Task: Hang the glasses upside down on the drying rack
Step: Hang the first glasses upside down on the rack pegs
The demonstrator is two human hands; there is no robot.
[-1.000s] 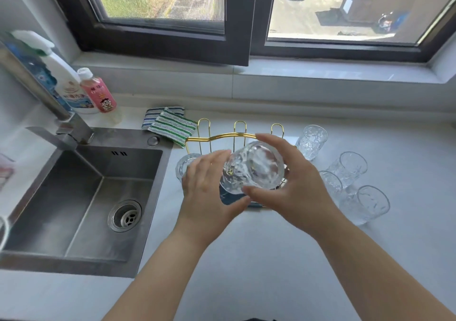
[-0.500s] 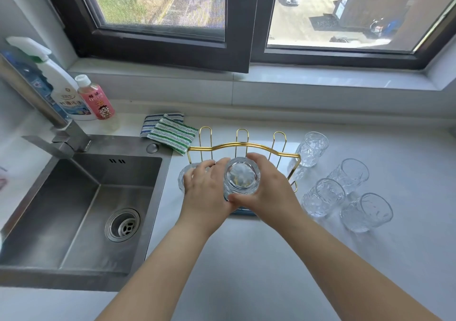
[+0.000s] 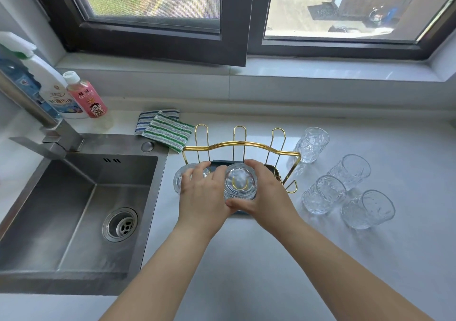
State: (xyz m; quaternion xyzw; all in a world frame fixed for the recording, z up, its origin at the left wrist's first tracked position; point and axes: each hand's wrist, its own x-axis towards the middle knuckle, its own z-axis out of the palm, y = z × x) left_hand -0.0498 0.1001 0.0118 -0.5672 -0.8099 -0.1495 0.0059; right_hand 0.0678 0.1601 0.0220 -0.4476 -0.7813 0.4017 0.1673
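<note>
A gold wire drying rack (image 3: 243,144) stands on the white counter, right of the sink. Both hands hold one clear textured glass (image 3: 240,182) upside down over the rack's front middle prong, whose gold loop shows through its base. My left hand (image 3: 202,192) cups its left side and my right hand (image 3: 267,192) its right. Another inverted glass (image 3: 178,180) sits on the front left prong, partly hidden by my left fingers. Several more glasses stand upright to the right, the nearest (image 3: 323,194) close to my right wrist.
A steel sink (image 3: 74,212) with a tap (image 3: 47,133) lies to the left. Striped cloths (image 3: 167,130) lie behind the rack. A spray bottle (image 3: 44,83) and a pink bottle (image 3: 85,96) stand at the back left. The window sill runs along the back.
The glass was turned from tilted to fully upside down and brought down and forward onto the rack's front middle prong. Both hands moved with it.
</note>
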